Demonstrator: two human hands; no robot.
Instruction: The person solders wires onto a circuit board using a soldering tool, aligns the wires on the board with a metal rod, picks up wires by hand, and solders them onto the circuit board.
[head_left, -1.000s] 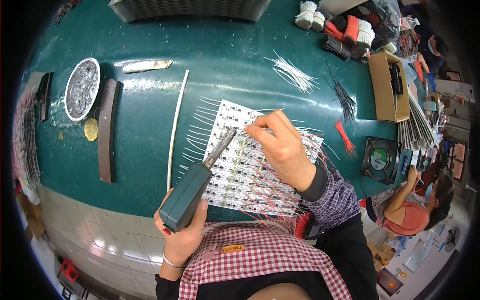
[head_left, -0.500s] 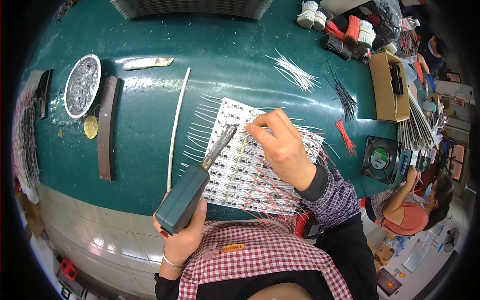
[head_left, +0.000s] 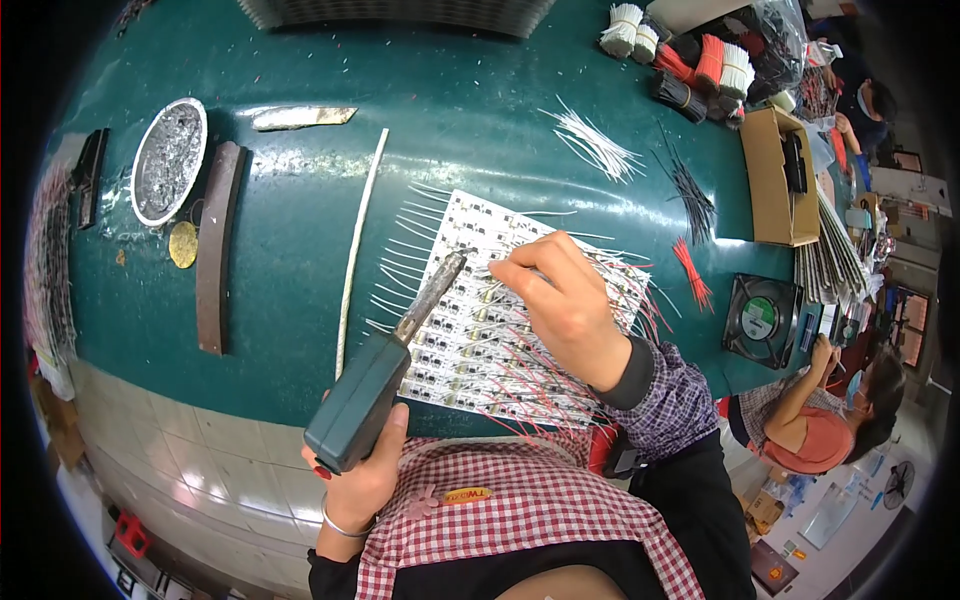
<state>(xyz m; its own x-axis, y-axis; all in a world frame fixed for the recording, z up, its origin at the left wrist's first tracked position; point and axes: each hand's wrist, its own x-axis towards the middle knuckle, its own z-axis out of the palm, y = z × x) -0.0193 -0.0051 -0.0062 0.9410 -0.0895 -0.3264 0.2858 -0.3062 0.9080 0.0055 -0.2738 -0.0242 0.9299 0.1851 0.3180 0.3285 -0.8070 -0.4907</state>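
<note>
The left hand (head_left: 362, 478) grips a green soldering gun (head_left: 385, 375) by its body, its tip resting on the white board (head_left: 480, 310) in the middle of the green table (head_left: 300, 150) — the right hand (head_left: 560, 300) pinches a thin wire there, to keep it steady for the tip

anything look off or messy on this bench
Nothing looks damaged or spilled. Loose white wires, black wires and red wires lie scattered on the green table beyond the circuit panel. The left hand holds the soldering gun; the right hand pinches a wire there.
</note>
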